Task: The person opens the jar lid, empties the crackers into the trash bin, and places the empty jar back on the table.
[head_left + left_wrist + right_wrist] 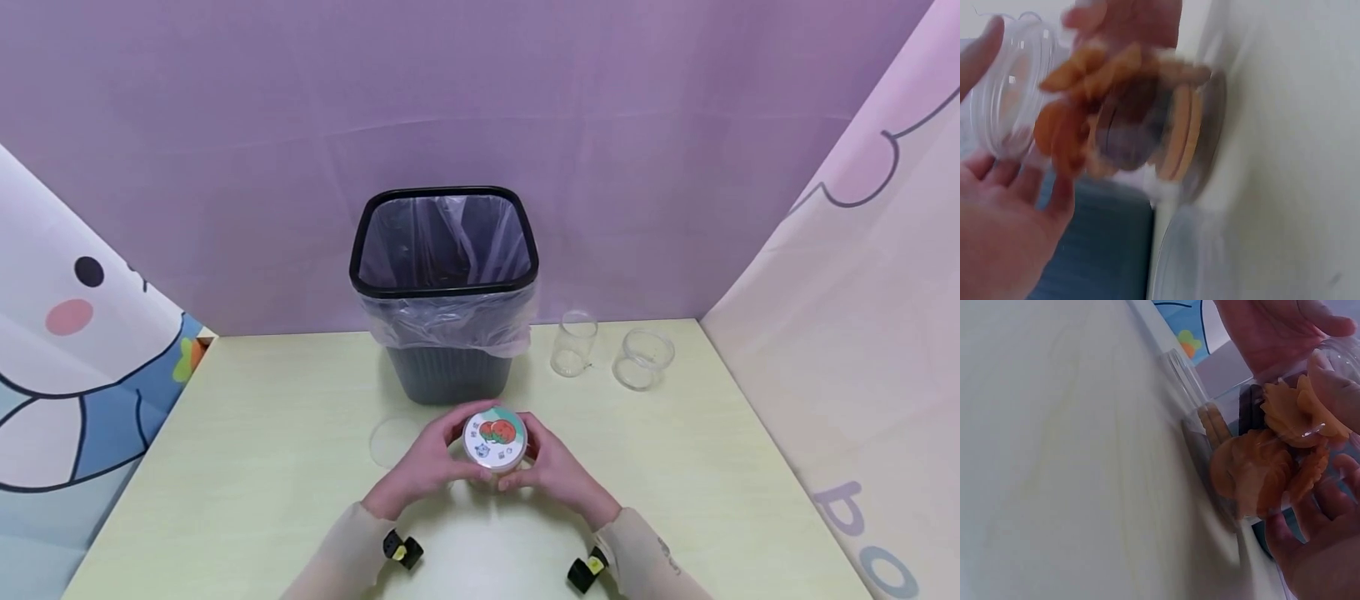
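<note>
A clear plastic jar stands between both hands, its round lid (495,438) bearing a red fruit-like picture on white and green. My left hand (427,457) holds the jar from the left, and my right hand (558,475) grips it from the right, fingers and thumbs curved round its upper part. Orange-brown wavy pieces (1260,469) show through the wall in the right wrist view, with round ridged pieces (1182,131) near the bottom in the left wrist view. Left of the hands, a clear round lid-like piece (393,442) lies on the table.
A dark bin (450,371) with a black rim and a clear liner stands behind the hands. At the back right are two clear containers, a taller one (574,343) and a wider one (643,360). Printed cloths (862,333) flank the pale table (247,467).
</note>
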A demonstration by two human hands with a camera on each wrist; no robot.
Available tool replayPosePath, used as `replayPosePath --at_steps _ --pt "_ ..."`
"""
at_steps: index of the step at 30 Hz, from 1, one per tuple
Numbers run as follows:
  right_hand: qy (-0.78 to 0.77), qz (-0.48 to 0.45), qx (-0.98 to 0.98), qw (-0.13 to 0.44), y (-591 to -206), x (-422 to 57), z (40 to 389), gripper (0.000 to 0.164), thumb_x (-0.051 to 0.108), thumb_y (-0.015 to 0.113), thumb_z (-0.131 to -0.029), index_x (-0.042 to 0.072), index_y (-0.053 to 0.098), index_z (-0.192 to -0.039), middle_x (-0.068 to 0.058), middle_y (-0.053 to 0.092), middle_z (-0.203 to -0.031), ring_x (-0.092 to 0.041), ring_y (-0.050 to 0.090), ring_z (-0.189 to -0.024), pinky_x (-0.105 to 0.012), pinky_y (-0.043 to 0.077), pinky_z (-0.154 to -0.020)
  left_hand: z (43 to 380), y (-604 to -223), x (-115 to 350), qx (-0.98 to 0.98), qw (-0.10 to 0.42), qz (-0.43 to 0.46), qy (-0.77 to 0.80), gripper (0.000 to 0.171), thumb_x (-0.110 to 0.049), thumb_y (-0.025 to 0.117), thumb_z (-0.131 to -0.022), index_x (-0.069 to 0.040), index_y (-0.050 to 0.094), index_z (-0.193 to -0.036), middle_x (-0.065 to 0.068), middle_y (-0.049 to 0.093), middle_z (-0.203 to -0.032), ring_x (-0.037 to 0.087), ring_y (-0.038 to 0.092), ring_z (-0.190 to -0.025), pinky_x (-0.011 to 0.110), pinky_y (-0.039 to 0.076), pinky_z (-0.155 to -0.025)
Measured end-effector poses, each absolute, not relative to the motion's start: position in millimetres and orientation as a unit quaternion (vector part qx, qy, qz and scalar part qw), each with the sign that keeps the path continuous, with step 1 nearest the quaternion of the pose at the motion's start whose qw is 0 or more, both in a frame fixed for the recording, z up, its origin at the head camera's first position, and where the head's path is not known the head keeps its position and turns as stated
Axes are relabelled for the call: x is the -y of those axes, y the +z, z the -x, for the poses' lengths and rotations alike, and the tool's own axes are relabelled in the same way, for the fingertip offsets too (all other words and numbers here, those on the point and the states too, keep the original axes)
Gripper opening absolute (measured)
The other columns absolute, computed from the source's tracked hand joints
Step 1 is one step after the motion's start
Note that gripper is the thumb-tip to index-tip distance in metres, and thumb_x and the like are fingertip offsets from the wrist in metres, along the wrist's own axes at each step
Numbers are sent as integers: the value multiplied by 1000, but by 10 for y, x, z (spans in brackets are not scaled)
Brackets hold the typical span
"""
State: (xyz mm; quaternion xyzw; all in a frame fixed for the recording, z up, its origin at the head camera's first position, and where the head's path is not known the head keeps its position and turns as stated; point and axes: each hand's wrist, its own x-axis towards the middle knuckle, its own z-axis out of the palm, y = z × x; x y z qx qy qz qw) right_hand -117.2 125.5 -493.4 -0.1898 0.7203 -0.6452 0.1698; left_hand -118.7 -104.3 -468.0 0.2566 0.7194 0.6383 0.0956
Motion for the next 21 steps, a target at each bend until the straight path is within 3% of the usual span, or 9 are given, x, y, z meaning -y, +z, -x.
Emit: replayPosePath --at_steps 8,16,21 --pt "-644 183 -726 161 -4948 -1250 1154 83 6 91 -69 12 47 -139 -3 55 -136 -24 51 -127 -44 36 -109 963 -4683 913 -744 29 -189 640 88 -15 93 -68 -24 51 -145 2 51 -145 20 47 -132 54 29 -110" --pt "-639 182 -731 158 -4949 -1247 1159 78 8 88 -73 10 46 -139 -4 54 -138 -24 48 -131 -45 32 -113 799 -4722 743 -758 -56 -134 635 89 -24 94 -67 -24 50 -144 -1 50 -145 20 46 -132 55 33 -108" --pt "-638 184 -731 158 -4947 -1249 1160 78 8 88 -74 10 45 -140 -5 54 -139 -25 48 -132 -47 31 -114 759 -4707 701 -752 -71 -126 643 90 -19 94 -66 -21 49 -145 0 49 -146 24 46 -134 56 32 -109"
